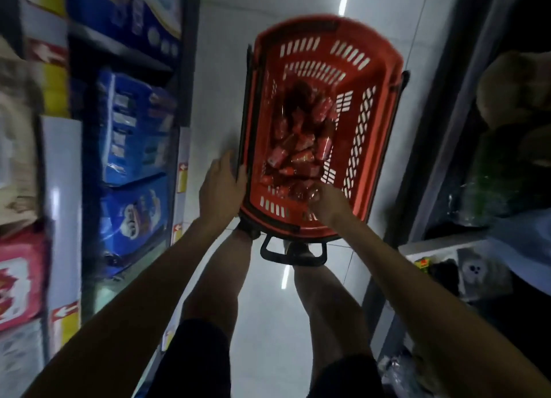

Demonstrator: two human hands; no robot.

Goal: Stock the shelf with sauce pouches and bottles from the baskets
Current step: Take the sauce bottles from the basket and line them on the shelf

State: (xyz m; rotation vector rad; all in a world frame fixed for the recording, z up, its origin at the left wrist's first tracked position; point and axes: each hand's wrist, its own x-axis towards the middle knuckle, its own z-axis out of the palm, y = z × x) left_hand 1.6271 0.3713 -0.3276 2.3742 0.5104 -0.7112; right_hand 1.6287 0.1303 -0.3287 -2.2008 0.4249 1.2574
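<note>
A red plastic basket (378, 78) stands on the white floor of the aisle in front of my feet. Several red sauce pouches (298, 156) lie piled in its bottom. My left hand (220, 188) grips the basket's left rim near the near corner. My right hand (326, 202) reaches inside the near end of the basket, fingers down among the pouches; whether it holds one is hidden by the hand and blur.
Shelving on the left (131, 57) holds blue packs (134, 129) and pink and white boxes. A dark shelf unit on the right (507, 159) holds bagged goods. The basket's black pull handle (293, 256) lies between my feet. White tiled floor (220, 69) runs ahead.
</note>
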